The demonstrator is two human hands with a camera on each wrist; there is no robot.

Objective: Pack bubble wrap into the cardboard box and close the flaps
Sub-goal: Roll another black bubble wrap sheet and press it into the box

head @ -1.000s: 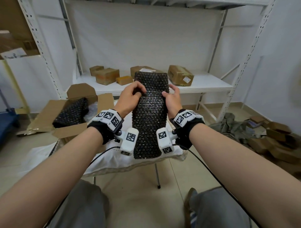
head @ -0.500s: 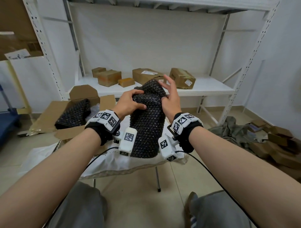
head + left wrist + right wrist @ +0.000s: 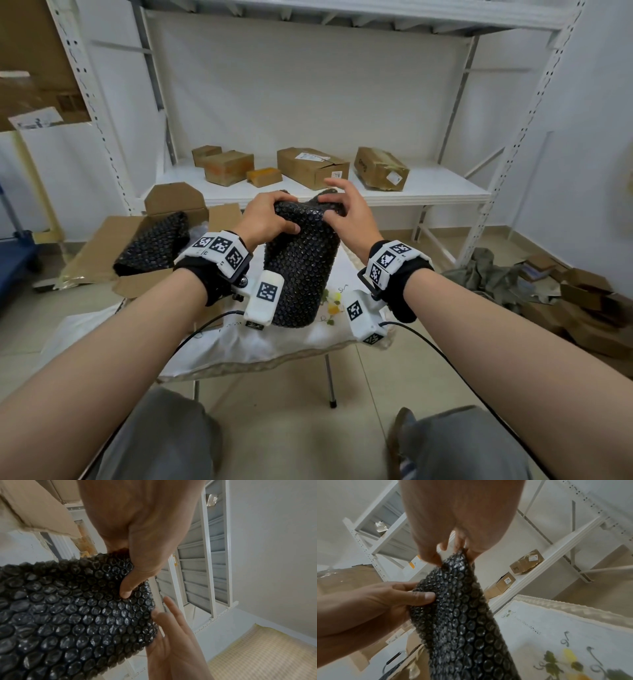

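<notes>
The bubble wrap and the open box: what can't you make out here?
- Bubble wrap lower end: head view, behind the wrist cameras.
- Left hand fingertips: curled over the wrap's top.
- Open box inside: hidden by wrap already in it.
- Shelf box label: too small.

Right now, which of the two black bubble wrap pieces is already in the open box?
The bubble wrap piece on the left, lying in the open cardboard box with one end sticking out. The other piece stands on the cloth-covered table, held by both hands.
</notes>
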